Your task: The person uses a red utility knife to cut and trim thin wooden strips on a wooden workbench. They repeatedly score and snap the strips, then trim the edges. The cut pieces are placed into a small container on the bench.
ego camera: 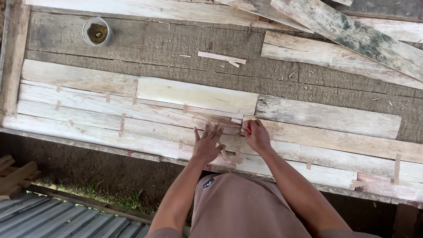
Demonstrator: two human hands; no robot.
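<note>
A grey cup [97,31] is sitting far back left, leaving bare dark tabletop [145,48] open behind the pale veneer strips [132,117], which are running to the near edge. The left hand [207,143] is pressing flat on the strips, fingers spread apart. Just beside it, the right hand [257,135] is curling closed around a small red tool [249,128], forearm angling in from below.
</note>
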